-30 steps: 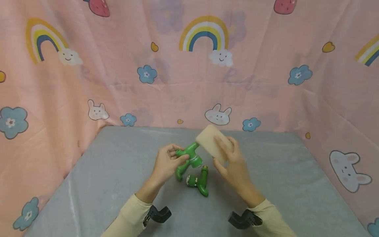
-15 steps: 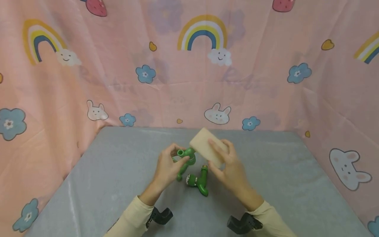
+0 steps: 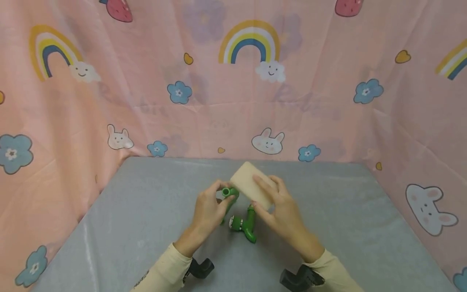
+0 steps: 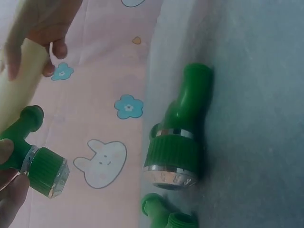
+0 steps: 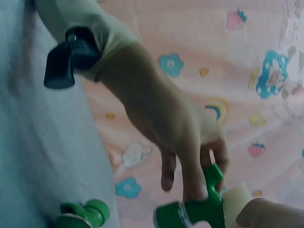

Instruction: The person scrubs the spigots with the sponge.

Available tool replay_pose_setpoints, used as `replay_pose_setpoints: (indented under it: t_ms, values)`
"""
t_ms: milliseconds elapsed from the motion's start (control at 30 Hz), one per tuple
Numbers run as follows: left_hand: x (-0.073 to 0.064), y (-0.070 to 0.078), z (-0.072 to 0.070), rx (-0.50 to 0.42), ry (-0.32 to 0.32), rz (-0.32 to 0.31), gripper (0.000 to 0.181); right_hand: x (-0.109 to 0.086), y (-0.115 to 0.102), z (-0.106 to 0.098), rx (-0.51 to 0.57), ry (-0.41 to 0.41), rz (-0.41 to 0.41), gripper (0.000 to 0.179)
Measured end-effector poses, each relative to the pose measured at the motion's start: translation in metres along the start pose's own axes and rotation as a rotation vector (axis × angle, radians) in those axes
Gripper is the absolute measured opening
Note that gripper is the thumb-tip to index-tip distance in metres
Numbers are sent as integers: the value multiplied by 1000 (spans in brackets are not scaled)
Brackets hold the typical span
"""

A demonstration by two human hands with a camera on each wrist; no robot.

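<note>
My left hand (image 3: pixel 209 207) pinches a green plastic tap (image 4: pixel 33 147) by its body, thumb and fingers around it. The tap has a ribbed green knob with a silvery cap, and in the head view its hollow end faces the camera. My right hand (image 3: pixel 286 211) grips a cream, block-shaped sponge (image 3: pixel 248 180), fingers over its top face and thumb at its lower edge. In the right wrist view the sponge (image 5: pixel 235 202) meets the held tap (image 5: pixel 204 211). A second green tap (image 3: pixel 249 225) lies on the table just below the hands.
Part of another green tap (image 4: pixel 164 211) shows on the table, largely hidden behind my left hand in the head view. The grey table (image 3: pixel 109 227) ends at a pink patterned curtain (image 3: pixel 204 121). Black camera mounts (image 3: pixel 300 278) sit on both wrists.
The sponge has come down and to the left against the held tap. My left hand has turned the tap, bringing its hollow end toward the head camera. The tap on the table stays put.
</note>
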State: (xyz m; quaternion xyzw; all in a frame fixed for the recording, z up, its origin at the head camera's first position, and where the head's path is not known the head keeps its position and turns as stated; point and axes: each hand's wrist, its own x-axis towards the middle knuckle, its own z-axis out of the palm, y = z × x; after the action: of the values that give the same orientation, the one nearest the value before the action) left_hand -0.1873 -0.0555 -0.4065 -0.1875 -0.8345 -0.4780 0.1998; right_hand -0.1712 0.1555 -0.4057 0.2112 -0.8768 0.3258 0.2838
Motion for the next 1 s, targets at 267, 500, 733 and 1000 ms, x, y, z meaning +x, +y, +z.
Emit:
replay_pose_setpoints:
  t_ms: [267, 500, 733, 1000]
  values:
    - [1, -1, -2, 9, -13, -26, 24, 5, 27, -7, -25, -5, 235, 61]
    - [5, -4, -7, -123, -20, -71, 26, 7, 14, -8, 110, -1, 76, 63]
    - [8, -7, -12, -131, -6, -102, 25, 6, 19, -2, 17, -109, 184, 64]
    - [10, -12, -12, -298, -58, -228, 25, 7, 20, -7, 49, 16, 128, 64]
